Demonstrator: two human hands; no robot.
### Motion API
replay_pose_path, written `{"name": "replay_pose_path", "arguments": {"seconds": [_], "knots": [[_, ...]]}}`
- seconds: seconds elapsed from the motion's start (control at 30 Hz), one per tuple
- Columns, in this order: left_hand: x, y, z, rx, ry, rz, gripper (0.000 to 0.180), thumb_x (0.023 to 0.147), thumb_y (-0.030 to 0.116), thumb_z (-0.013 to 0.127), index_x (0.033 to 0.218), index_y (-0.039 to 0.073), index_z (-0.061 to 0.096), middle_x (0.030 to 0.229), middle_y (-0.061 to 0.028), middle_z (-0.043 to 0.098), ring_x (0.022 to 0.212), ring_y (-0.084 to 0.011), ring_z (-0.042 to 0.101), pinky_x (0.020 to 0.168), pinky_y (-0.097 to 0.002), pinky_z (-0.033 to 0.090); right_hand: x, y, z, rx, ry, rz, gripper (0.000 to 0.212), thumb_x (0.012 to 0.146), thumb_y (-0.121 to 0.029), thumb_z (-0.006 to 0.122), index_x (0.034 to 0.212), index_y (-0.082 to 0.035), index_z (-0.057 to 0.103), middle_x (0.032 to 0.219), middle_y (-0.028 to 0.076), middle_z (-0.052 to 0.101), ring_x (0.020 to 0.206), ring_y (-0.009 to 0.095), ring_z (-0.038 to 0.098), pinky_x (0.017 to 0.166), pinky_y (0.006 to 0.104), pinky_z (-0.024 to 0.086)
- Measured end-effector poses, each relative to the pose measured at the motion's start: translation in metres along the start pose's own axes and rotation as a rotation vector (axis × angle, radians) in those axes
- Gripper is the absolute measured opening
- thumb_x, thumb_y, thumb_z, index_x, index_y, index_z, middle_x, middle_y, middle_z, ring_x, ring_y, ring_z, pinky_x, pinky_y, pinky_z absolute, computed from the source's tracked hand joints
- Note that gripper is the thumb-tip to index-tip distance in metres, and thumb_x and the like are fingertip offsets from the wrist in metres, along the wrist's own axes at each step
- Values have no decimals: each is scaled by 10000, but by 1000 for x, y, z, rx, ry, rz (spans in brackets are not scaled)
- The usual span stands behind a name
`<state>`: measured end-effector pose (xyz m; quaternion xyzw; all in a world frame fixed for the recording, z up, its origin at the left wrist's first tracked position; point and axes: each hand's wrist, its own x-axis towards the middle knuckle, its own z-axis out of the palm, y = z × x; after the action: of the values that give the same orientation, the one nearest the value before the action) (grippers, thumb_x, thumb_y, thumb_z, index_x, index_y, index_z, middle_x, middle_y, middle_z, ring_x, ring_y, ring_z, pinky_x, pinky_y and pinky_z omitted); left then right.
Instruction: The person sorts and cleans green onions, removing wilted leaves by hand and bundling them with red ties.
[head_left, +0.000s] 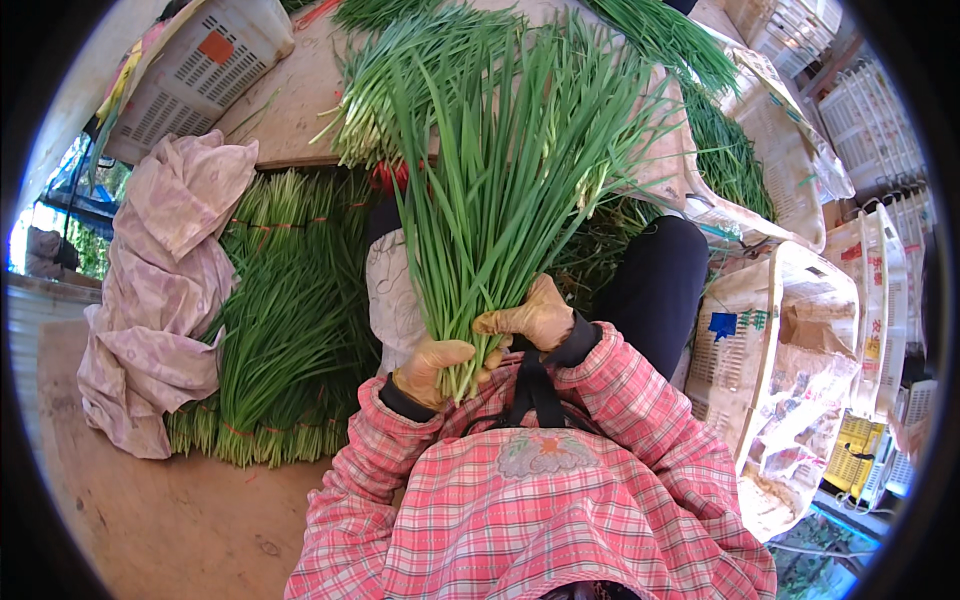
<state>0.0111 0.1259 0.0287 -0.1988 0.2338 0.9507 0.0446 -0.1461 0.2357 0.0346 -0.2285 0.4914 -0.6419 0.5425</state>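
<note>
A big bunch of garlic chives (490,210) stands upright before my chest, its long green leaves fanning away from me. Around the pale stem ends at its base, my left hand (432,370) is closed from the left side. My right hand (532,315) grips the same bunch from the right, slightly higher, with the thumb laid across the stems. Both hands wear thin, yellowish gloves. Some fingers are hidden behind the stems.
Left of me, tied bundles of chives (275,330) are stacked beside a crumpled pinkish cloth (160,270). Loose chives (390,95) lie on the board (290,120) ahead. White plastic crates stand at the far left (205,75) and right (735,350); chives fill another crate (800,165).
</note>
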Motion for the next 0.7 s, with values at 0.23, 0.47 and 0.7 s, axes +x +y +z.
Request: {"name": "replay_pose_path", "arguments": {"seconds": [0.23,0.47,0.7], "knots": [[2,0,1,381,153,220,306,790,-29,576,1094,-41,540,862,-132,624,600,-161,553,484,-259,440,7,3,8,-127,145,96,439,765,-125,752,1110,55,548,943,110,648,736,156,621,608,261,501],[-9,6,-3,421,247,195,298,794,-16,580,1086,-66,551,847,-157,630,576,-167,551,484,-258,449,-1,19,-5,-180,89,8,280,842,-144,668,1008,64,581,797,76,643,688,113,584,646,264,493],[-11,8,4,696,356,172,348,738,-47,576,1085,-71,569,950,-158,656,604,-150,570,488,-248,463,-8,-13,4,-471,229,-363,249,869,-120,622,1073,22,618,728,60,641,598,96,557,578,228,456]]}}
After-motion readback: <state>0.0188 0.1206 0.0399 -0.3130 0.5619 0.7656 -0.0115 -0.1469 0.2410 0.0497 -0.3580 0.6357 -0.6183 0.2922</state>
